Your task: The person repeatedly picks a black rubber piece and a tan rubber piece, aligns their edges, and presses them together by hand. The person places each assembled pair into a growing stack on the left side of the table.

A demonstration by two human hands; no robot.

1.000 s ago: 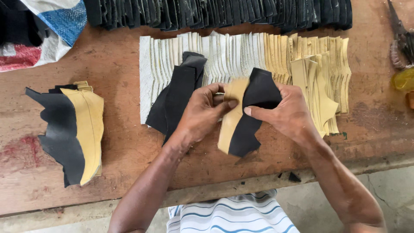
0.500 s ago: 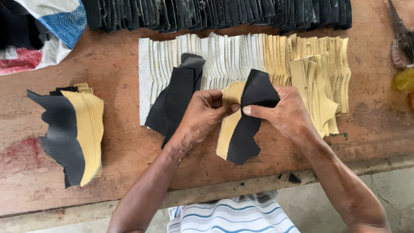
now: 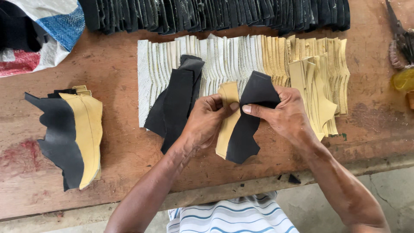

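Black piece (image 3: 248, 116) slid lower over tan piece (image 3: 227, 118); both hands pinching.

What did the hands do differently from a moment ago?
Very little. Both hands, left and right, keep their grip on the black piece and tan piece, pressing them together; the black one has slid slightly over the tan. The stacks on the table stayed put.

Far edge: row of black pieces (image 3: 215, 15); mid: fanned white/tan pieces (image 3: 258, 56); left: black & tan stack (image 3: 73, 133), woven bag (image 3: 47, 30) far left; scissors (image 3: 401, 39) far right.
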